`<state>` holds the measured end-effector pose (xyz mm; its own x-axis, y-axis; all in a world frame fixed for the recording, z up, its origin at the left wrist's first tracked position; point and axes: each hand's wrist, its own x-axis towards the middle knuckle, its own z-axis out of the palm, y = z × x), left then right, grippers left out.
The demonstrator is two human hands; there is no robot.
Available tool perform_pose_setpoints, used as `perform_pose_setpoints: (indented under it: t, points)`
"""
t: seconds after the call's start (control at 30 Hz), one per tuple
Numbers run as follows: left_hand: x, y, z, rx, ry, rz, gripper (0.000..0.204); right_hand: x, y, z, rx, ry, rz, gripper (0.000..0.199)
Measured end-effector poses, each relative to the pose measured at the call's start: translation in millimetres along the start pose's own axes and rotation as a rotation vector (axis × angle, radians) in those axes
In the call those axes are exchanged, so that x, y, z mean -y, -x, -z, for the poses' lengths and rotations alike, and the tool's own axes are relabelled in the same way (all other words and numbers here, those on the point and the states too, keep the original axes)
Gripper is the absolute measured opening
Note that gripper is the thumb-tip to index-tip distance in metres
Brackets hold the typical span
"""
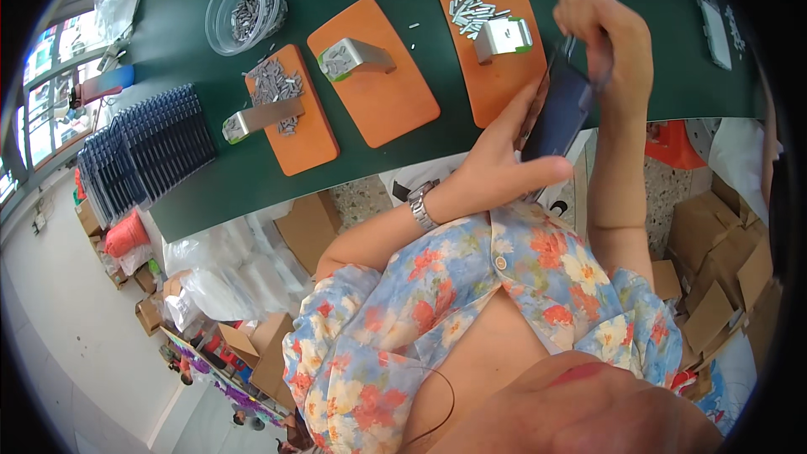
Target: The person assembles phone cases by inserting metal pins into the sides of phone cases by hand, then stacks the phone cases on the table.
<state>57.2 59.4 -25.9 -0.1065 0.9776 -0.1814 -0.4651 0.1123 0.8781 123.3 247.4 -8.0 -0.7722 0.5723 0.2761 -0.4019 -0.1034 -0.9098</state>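
Observation:
Tilted up at the table's near edge is a flat dark blue case (556, 118) with a glossy surface. My left hand (508, 139), with a metal watch on the wrist, grips its lower side, the thumb stretched across the near end. Curled fingers of my right hand (607, 29) close at the far end of the case; a small piece between them cannot be made out. Beside the case lies an orange board (496, 88) bearing a bent metal bracket (503, 37) and a pile of small silver pieces (472, 10).
Two more orange boards (382, 105) (307, 147) with metal brackets stand further left. Round clear tubs (220, 21) hold small metal pieces. A row of dark blue cases (147, 151) fills the table's left end. Cardboard boxes (714, 261) stand on the floor at right.

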Motion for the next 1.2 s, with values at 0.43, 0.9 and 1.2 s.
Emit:
perform_pose_setpoints:
  t: [0.43, 0.9, 1.2]
  points:
    - [-29.9, 3.1, 0.3, -0.131, 0.045, 0.167, 0.081, -33.8, -44.3, -29.2, 0.034, -0.105, -0.391, 0.015]
    - [-28.7, -3.3, -4.0, -0.097, 0.169, 0.205, 0.102, -4.3, -42.6, -38.5, -0.009, -0.033, -0.495, 0.019]
    - [-30.8, -7.7, 0.9, -0.096, 0.054, 0.124, 0.075, -24.0, -42.0, -2.4, 0.167, 0.242, -0.257, 0.027]
